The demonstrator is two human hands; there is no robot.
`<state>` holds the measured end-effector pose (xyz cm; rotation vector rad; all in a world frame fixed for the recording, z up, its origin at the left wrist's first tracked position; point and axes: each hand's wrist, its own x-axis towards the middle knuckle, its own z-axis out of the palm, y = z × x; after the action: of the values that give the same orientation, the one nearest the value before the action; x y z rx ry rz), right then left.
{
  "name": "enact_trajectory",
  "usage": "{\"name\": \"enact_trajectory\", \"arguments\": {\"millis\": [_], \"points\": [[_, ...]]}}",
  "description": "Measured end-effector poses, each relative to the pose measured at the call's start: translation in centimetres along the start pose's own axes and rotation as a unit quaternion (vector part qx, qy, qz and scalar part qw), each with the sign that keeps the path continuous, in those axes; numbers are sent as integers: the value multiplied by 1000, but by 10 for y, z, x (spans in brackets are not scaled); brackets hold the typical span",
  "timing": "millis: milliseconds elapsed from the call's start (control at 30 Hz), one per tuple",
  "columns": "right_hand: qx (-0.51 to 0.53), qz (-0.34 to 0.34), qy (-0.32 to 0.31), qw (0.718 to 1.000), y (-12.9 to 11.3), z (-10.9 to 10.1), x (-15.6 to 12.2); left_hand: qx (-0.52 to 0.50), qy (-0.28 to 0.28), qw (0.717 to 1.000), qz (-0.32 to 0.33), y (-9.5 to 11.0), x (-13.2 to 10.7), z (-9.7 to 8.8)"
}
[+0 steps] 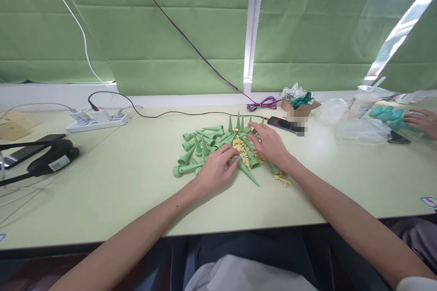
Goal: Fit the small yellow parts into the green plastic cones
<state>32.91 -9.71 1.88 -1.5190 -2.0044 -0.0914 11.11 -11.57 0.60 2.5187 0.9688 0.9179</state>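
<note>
A heap of green plastic cone spikes (201, 145) lies on the pale green table (136, 182), mixed with several small yellow pieces (239, 144). My left hand (218, 168) rests on the near side of the heap, fingers curled down onto the cones and the yellow pieces. My right hand (269, 143) lies on the right side of the heap, fingers spread over the cones. Whether either hand grips a piece is hidden under the fingers.
A phone (283, 123) and a small cardboard box (300, 107) sit behind the heap. A power strip (99, 120) with cables and a black device (51, 157) are at the left. Another person's hand (421, 120) is by teal parts (387, 114) and plastic bags at the right.
</note>
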Motion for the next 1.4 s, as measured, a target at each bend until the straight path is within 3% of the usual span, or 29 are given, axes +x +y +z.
{"name": "enact_trajectory", "arguments": {"millis": [167,367,733,833,1033,1200,1400], "points": [[94,-60,102,989,-8,0,-4,18,30,999,-12,1,1,-2],[107,-77,109,985,-18,5,-12,10,54,998,-29,1,1,-2],[210,-65,203,954,-34,8,-19,-12,72,997,-34,0,1,0],[275,-63,189,940,-35,12,-19,-14,71,997,-33,-1,1,0],[365,10,156,918,-34,15,-18,-22,60,998,-22,1,1,0],[427,60,139,891,-33,13,-16,-25,89,996,14,0,0,-1],[515,88,58,851,-38,12,-15,14,80,994,66,-4,-1,-1]]}}
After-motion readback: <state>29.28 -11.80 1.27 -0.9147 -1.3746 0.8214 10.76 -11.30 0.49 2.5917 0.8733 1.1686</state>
